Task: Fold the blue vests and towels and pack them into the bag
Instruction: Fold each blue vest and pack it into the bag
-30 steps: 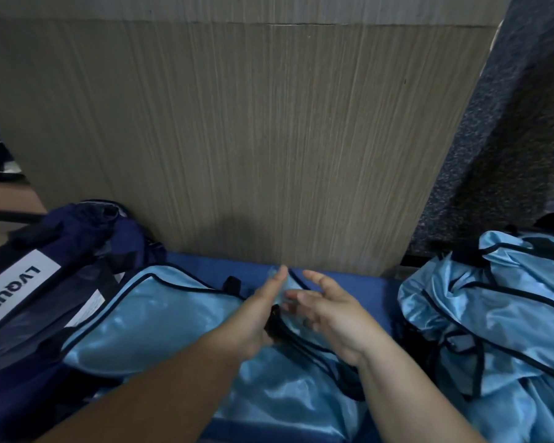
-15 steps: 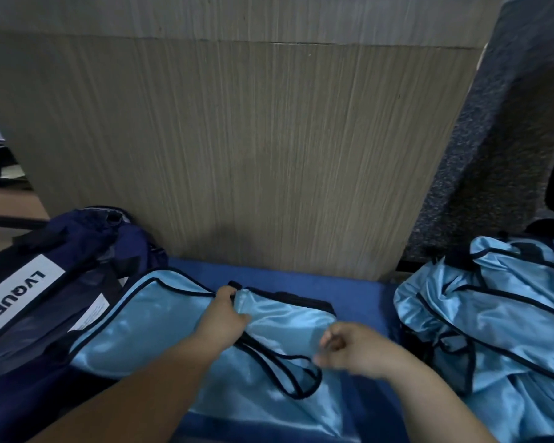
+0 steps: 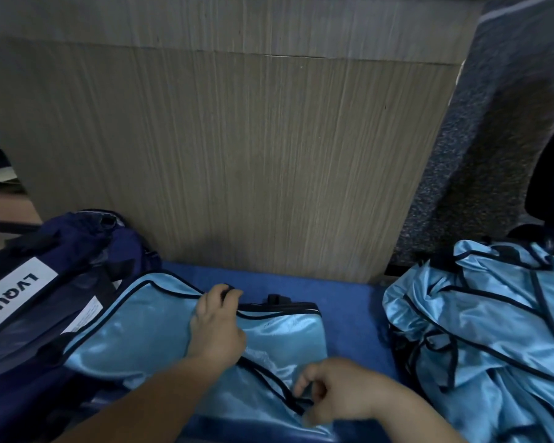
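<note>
Grips shiny light-blue black-trimmed vest (image 3: 160, 334): left hand (image 3: 216, 327) at top hem, right hand (image 3: 336, 391) pinching lower trim. Drawn apart since a second ago, spreading it flat beside navy fabric bag (image 3: 45, 282); likely fold-ready.

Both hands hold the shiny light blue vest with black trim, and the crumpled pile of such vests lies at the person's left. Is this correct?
No. The head view shows the crumpled pile of light blue satin vests at the person's right; the white-labelled dark navy bag is at the left. The left hand and right hand do hold the light blue vest with black trim.
</note>
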Tool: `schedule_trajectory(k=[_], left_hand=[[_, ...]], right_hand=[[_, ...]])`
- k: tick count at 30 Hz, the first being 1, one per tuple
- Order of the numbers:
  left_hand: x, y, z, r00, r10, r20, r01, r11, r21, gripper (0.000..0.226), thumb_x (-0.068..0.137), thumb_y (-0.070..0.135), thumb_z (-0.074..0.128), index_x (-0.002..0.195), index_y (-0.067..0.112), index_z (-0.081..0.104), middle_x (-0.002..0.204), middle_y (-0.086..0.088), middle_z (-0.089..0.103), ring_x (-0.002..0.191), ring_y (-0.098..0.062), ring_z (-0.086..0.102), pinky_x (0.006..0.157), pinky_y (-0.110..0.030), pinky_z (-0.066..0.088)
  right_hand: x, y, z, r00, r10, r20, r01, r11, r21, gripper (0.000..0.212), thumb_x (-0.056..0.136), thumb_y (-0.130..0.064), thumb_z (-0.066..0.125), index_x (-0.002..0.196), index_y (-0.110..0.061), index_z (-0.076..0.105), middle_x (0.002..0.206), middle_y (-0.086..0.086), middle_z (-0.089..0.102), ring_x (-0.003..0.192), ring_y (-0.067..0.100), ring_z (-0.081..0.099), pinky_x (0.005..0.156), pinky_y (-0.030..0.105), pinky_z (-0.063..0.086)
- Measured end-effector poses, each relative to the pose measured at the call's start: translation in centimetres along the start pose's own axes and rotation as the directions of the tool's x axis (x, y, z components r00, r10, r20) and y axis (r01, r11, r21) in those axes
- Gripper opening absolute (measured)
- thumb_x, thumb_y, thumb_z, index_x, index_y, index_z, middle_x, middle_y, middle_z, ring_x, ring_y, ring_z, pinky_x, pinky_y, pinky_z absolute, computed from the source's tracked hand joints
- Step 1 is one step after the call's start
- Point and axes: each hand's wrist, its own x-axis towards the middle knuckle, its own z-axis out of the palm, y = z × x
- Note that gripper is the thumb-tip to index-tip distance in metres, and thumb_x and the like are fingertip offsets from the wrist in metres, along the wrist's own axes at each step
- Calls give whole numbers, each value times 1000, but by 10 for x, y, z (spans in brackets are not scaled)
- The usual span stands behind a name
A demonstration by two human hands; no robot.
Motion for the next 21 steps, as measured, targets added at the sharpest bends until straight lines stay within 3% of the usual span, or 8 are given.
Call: schedule_trajectory(k=[3, 5, 7, 8, 11, 13, 18, 21], left_hand=[[-9, 10, 8, 960, 280, -22, -281, 952, -123, 36, 82, 14, 59, 117, 25, 58, 125, 10, 42, 116, -8, 32, 105, -31, 35], [-15, 18, 13, 907, 415, 69, -404, 905, -136, 24, 89, 22, 55, 112, 26, 61, 118, 13, 52, 113, -6, 39, 103, -33, 38], [-19, 22, 17, 887, 392, 245, -390, 919, -61, 31, 97, 42, 46, 124, 30, 55, 130, 15, 49, 124, -6, 37, 112, -31, 28], [-19, 21, 20, 878, 347, 329, -367, 930, 0, 47, 96, 57, 37, 133, 32, 49, 142, 16, 42, 133, -7, 31, 118, -32, 17], [-20, 10, 24, 861, 236, 450, -316, 942, 112, 98, 68, 85, 1, 152, 39, 17, 160, 22, 6, 149, -8, -1, 115, -48, -16], [-19, 5, 26, 859, 197, 474, -291, 947, 135, 100, 63, 86, -3, 153, 42, 2, 155, 28, -10, 146, -10, -19, 109, -54, -26], [-17, 4, 29, 843, 162, 513, -291, 939, 181, 83, 79, 86, 11, 150, 47, -8, 154, 29, -17, 144, -18, -27, 107, -63, -25], [-16, 3, 28, 830, 162, 534, -298, 938, 178, 78, 85, 80, 20, 149, 48, -10, 156, 27, -17, 145, -21, -27, 106, -65, -24]], right_hand=[[2, 0, -2, 1000, 3, -3, -3, 987, 160, 13, 81, -29, 76, 88, -36, 67, 73, -14, 62, 63, -2, 56, 61, 14, 46], [8, 3, 0, 994, 14, -107, 7, 980, 197, 13, 85, -23, 73, 83, -34, 66, 70, -10, 61, 58, -1, 54, 59, 18, 48], [15, 10, 3, 957, 29, -288, 7, 993, 121, 17, 84, -26, 73, 86, -40, 65, 77, -10, 59, 64, -1, 53, 69, 20, 50], [17, 14, 4, 944, 25, -328, -3, 998, 68, 21, 82, -30, 75, 96, -43, 65, 86, -12, 58, 71, -2, 54, 76, 20, 49], [21, 22, 9, 972, 36, -232, -61, 993, -103, 66, 74, -41, 79, 132, -41, 50, 118, -18, 43, 109, 1, 50, 98, 20, 43], [22, 22, 9, 982, 50, -184, -77, 987, -143, 78, 70, -44, 81, 138, -41, 43, 125, -18, 34, 122, 4, 43, 105, 22, 38], [25, 25, 8, 929, 192, -318, -191, 981, 34, 91, 65, -54, 81, 142, -37, 35, 130, -11, 30, 122, 8, 44, 100, 21, 39], [26, 26, 8, 866, 309, -393, -260, 950, 173, 65, 73, -47, 78, 125, -30, 43, 116, -10, 46, 106, 9, 53, 77, 16, 43]])
